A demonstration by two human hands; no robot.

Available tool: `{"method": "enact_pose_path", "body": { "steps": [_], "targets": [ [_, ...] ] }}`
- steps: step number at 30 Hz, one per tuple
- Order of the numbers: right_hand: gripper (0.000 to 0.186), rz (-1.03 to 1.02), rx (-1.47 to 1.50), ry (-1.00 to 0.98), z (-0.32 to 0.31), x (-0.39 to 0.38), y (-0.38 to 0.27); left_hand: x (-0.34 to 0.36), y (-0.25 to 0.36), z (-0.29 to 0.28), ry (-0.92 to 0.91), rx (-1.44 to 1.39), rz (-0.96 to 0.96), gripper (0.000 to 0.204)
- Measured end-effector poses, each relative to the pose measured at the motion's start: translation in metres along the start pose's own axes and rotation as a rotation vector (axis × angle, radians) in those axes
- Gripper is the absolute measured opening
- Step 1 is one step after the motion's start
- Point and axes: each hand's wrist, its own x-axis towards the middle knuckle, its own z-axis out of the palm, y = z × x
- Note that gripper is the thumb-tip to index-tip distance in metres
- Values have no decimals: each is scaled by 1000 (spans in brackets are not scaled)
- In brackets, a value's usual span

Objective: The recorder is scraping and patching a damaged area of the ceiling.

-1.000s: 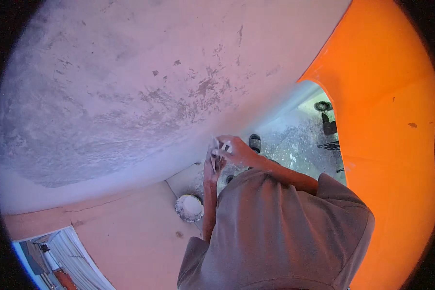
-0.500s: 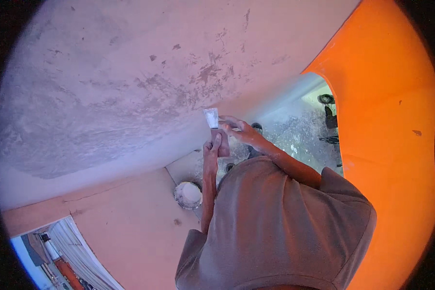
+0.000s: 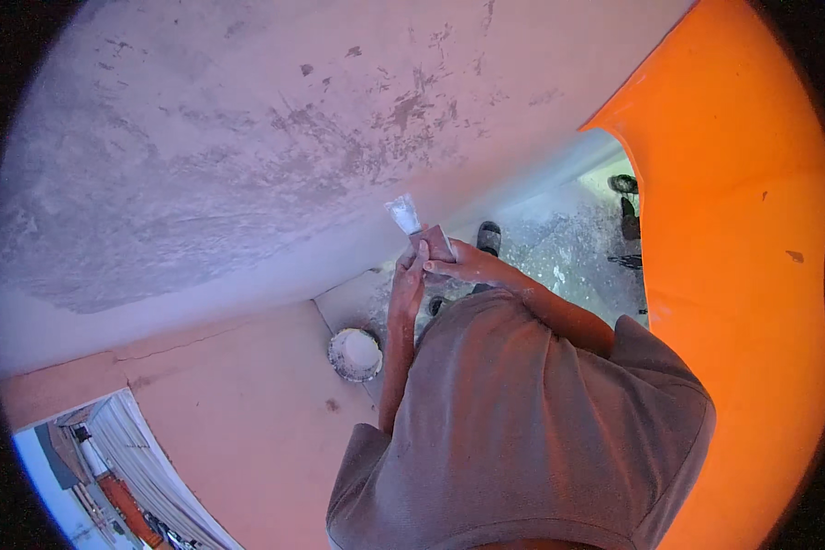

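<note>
My left hand [image 3: 407, 286] is closed round a putty knife [image 3: 402, 214], whose pale, smeared blade points up toward the wall. A brown, flat rectangular piece that looks like sandpaper [image 3: 440, 242] lies against the knife's lower part, partly covered by my fingers. On the right side of that piece, my right hand [image 3: 467, 264] grips it, thumb in front and the other fingers mostly hidden behind. Both hands are close together in front of my body. Rising beyond them is a whitish wall [image 3: 275, 174] with dark, patchy marks.
A round bucket [image 3: 356, 355] with whitish contents stands on the floor, left of my left forearm. A bright orange wall [image 3: 733, 229] rises at the right. White spatters cover the floor [image 3: 559, 247] near my sandalled foot [image 3: 489, 238]. An opening with a pale curtain [image 3: 142, 458] is at the lower left.
My right hand has come down from beside the blade and taken hold of the brown piece. The piece has tilted and risen slightly, and the knife now leans further left.
</note>
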Motion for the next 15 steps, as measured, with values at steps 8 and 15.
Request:
{"method": "enact_pose_path", "body": {
  "steps": [8, 15],
  "targets": [
    [47, 238, 188, -81, 10, 0, -13, -13, 1, -25, 56, 5, 202, 42],
    [43, -310, -74, -30, 29, 18, 46, -35, 20, -10, 181, 387, 279, 50]
  ]
}}
